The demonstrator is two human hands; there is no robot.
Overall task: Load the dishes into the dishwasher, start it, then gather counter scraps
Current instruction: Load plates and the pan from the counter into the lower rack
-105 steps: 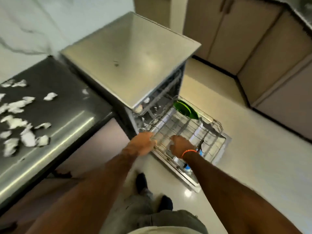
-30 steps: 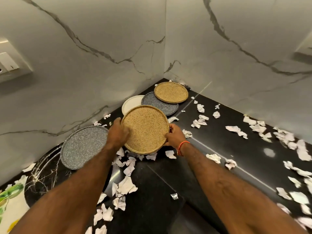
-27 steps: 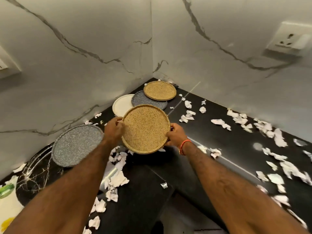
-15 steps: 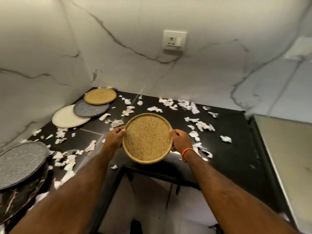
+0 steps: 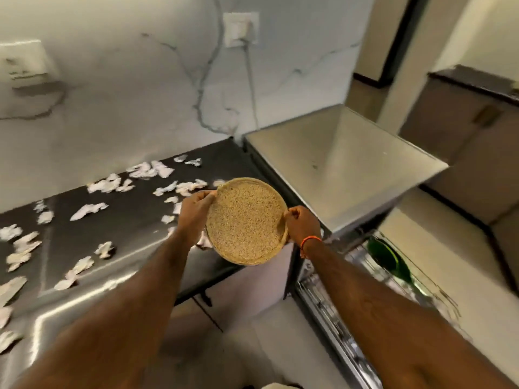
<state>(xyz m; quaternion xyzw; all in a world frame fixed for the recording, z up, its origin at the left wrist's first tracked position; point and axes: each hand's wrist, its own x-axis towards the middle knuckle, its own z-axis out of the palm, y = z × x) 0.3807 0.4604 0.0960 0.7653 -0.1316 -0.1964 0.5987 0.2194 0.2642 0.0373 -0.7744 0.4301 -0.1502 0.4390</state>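
Observation:
I hold a round tan speckled plate (image 5: pixel 246 221) in the air over the front edge of the black counter (image 5: pixel 132 228). My left hand (image 5: pixel 195 210) grips its left rim and my right hand (image 5: pixel 302 224), with an orange band at the wrist, grips its right rim. To the right stands the steel-topped dishwasher (image 5: pixel 342 167). Its wire rack (image 5: pixel 373 284) is pulled out low at the right, blurred, with a green dish (image 5: pixel 389 261) standing in it. White paper scraps (image 5: pixel 148 171) lie scattered over the counter.
A marble wall (image 5: pixel 126 88) with a socket (image 5: pixel 240 28) backs the counter. Beige cabinets (image 5: pixel 463 141) stand at the far right across a pale floor (image 5: pixel 455 276). More scraps (image 5: pixel 21 248) lie along the counter's left part.
I have turned right with the plate, away from the corner where the other plates lie. The dishwasher and its pulled-out rack have come into view.

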